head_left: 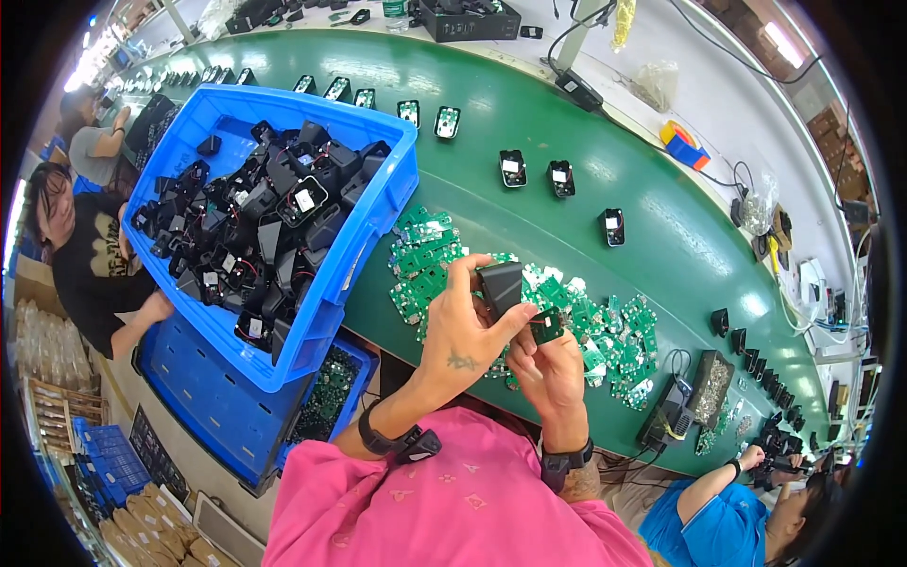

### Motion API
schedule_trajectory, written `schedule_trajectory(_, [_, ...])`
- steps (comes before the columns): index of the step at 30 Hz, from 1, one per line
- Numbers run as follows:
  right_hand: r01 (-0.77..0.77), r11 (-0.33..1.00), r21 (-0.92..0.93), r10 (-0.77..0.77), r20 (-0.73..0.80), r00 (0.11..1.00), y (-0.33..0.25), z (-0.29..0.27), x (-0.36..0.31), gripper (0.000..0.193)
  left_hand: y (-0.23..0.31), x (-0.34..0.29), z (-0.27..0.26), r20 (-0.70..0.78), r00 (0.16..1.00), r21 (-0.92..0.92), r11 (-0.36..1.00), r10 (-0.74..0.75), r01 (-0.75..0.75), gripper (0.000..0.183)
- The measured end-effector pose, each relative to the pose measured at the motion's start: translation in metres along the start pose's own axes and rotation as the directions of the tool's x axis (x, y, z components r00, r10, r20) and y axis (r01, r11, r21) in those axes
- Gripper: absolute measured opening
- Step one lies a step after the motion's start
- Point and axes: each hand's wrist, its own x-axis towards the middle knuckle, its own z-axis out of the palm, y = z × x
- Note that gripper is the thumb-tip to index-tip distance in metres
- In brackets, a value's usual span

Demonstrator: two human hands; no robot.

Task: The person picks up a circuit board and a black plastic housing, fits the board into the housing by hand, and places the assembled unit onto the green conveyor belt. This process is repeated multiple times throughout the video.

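Observation:
My left hand (455,333) grips a black plastic housing (502,286), thumb along its near side and fingers round the far side. Close beside it, my right hand (552,380) pinches a small green circuit board (546,325) between thumb and fingers. A bit of red wire shows between housing and board; where its ends run is hidden. Beneath and beyond both hands spreads a heap of loose green circuit boards (619,345) on the green work surface (491,217). To the left, a blue crate (397,156) is piled with black housings (274,203), some with wires showing.
Black housings with boards inside (512,168) stand spaced along the far side. A box of small metal parts (710,387) and a black device (669,416) are at the right. Co-workers sit right (723,524) and stand left (94,255). A lower blue bin (326,392) holds boards.

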Motion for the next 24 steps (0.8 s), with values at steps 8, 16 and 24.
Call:
schedule_trajectory(8, [0.205,0.679,-0.705,-0.421,-0.145,0.895,-0.005,0.007,-0.002,0.026,-0.016,-0.003,-0.007,0.332,0.934,-0.435,0.857,-0.131,0.276,0.054])
schedule_trajectory(16, [0.264,0.245,-0.933,-0.585,0.075,0.808,-0.012,0.009,-0.004,0.026,-0.014,-0.011,0.0,0.379,0.913,-0.328,0.902,-0.148,0.282,0.058])
schedule_trajectory(24, [0.115,0.657,-0.745,-0.296,-0.115,0.948,-0.026,0.038,-0.011,0.016,-0.01,-0.015,0.006,0.371,0.921,-0.199,0.958,-0.121,0.206,0.054])
